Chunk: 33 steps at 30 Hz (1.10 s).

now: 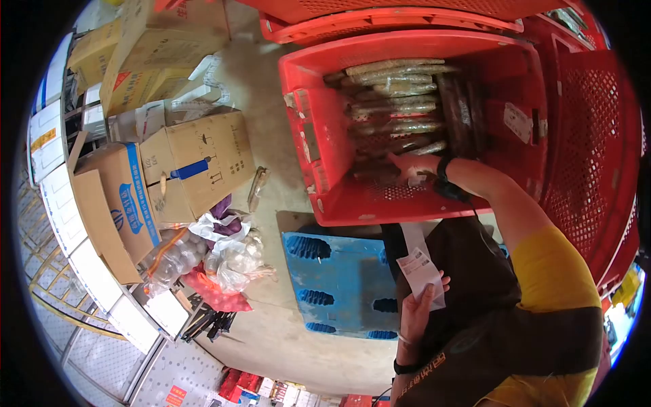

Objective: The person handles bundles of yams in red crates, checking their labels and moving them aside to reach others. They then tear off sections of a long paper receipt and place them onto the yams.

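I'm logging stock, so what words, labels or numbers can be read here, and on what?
Nothing reads clearly.
Paper slip in the left hand: print too small.
Cardboard box: black marks, blurred.
White label in the red crate: too small.
Orange print on the apron: blurred.

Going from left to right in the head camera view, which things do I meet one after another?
Cardboard box with blue print → cardboard box with blue tape → plastic bags → blue pallet → left hand holding a paper slip → yellow sleeve.
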{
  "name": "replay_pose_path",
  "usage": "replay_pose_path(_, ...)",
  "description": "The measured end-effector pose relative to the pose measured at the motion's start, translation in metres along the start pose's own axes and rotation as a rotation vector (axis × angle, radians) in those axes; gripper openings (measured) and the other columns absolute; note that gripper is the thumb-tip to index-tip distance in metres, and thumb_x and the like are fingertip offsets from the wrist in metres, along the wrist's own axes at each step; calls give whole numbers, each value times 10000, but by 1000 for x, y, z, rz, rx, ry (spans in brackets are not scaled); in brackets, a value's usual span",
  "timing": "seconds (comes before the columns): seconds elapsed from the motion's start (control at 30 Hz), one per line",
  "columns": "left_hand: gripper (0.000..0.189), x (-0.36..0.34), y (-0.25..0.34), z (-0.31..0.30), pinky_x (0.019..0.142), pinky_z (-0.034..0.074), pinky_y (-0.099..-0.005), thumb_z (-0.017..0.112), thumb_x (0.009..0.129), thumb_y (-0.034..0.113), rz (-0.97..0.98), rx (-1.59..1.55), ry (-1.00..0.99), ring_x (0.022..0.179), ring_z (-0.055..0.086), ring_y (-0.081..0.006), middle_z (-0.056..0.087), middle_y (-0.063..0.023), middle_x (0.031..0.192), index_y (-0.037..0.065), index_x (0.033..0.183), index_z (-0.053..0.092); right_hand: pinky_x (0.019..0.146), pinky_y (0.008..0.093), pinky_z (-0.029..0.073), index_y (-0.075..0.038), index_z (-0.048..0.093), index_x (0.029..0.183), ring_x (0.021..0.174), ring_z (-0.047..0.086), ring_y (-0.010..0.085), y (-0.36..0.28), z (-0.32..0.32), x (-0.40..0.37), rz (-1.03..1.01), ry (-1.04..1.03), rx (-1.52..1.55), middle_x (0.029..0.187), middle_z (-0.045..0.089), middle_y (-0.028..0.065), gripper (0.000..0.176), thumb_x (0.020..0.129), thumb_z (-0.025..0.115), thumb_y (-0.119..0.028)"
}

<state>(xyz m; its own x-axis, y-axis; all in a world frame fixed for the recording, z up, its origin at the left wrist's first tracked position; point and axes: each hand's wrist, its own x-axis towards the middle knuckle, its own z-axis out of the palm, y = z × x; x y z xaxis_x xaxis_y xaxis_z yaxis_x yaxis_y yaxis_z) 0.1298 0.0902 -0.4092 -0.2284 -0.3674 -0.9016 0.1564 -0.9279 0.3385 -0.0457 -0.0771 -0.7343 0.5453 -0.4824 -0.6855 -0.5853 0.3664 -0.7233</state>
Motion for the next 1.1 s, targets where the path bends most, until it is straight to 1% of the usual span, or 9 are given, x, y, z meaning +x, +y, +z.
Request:
replay_pose_path(0.23, 379, -23, 24, 3, 926, 480, -334, 478, 1019, 249, 39, 55, -40, 1000, 643, -191, 682, -126, 1109, -35, 1249, 577, 886, 451, 482, -7, 469, 1352, 1096, 598, 352, -8, -35, -37, -144, 95, -287, 1168, 639, 210, 612, 803, 646, -212)
replay_pose_path(0.3, 392, -23, 29, 0, 893, 487, -329, 466, 1020, 278, 160, 77, 16, 956, 648, -176, 692, -112, 1058, -30, 1234, 580, 877, 408, 486, -20, 537, 1283, 1039, 609, 252, 10, -60, -41, -232, -22, 172, 1138, 654, 137, 449, 867, 612, -172)
replay_pose_path(0.4, 375, -31, 49, 4, 895, 475, -321, 471, 1016, 268, 227, 69, 6, 948, 641, -174, 693, -103, 1034, -26, 1215, 593, 881, 428, 490, -12, 593, 1210, 1044, 620, 283, 38, -15, -50, -416, 316, -111, 1164, 649, 154, 409, 823, 639, -136)
replay_pose_path(0.57, 347, -26, 42, -14, 925, 456, -323, 470, 1020, 230, 192, 36, 26, 948, 631, -169, 693, -96, 1028, -28, 1204, 612, 842, 483, 506, -64, 629, 1172, 1013, 612, 401, 45, 6, -25, 4, 270, -346, 1089, 646, 204, 480, 711, 729, -152)
replay_pose_path(0.63, 373, -26, 31, -23, 902, 463, -318, 465, 1022, 255, 143, 92, 59, 955, 632, -172, 689, -105, 1024, -33, 1221, 597, 810, 464, 520, -69, 624, 1154, 975, 625, 395, 76, 17, -13, -148, 467, -409, 981, 662, 195, 416, 745, 672, -128)
replay_pose_path(0.7, 400, -18, 28, -26, 879, 470, -313, 460, 1025, 279, 128, 135, 85, 963, 634, -175, 684, -114, 1020, -38, 1238, 582, 805, 460, 512, -77, 623, 1131, 974, 621, 373, 112, 25, 26, -129, 1265, -1348, 986, 649, 176, 376, 763, 665, -141)
replay_pose_path(0.9, 360, -11, 36, -26, 917, 449, -303, 503, 1013, 289, 102, 28, 86, 949, 623, -159, 690, -73, 1017, 18, 1217, 624, 656, 459, 489, -65, 556, 1092, 835, 615, 320, 79, 47, 16, -727, 780, -647, 887, 608, 130, 226, 906, 527, -190)
replay_pose_path(1.0, 387, -7, 32, -32, 874, 467, -305, 470, 1023, 282, 111, 53, 93, 937, 627, -162, 687, -81, 1015, -7, 1246, 600, 867, 460, 472, -86, 543, 1110, 1081, 543, 345, 68, 31, 1, -317, 480, -628, 1157, 534, 155, 349, 777, 633, -143)
replay_pose_path(1.1, 373, 4, 30, -36, 872, 466, -302, 471, 1022, 279, 134, 19, 139, 935, 624, -160, 684, -84, 1017, 2, 1232, 608, 875, 462, 473, -72, 544, 1089, 1089, 539, 358, 101, 59, 74, -267, 330, -442, 1152, 527, 165, 334, 773, 630, -138)
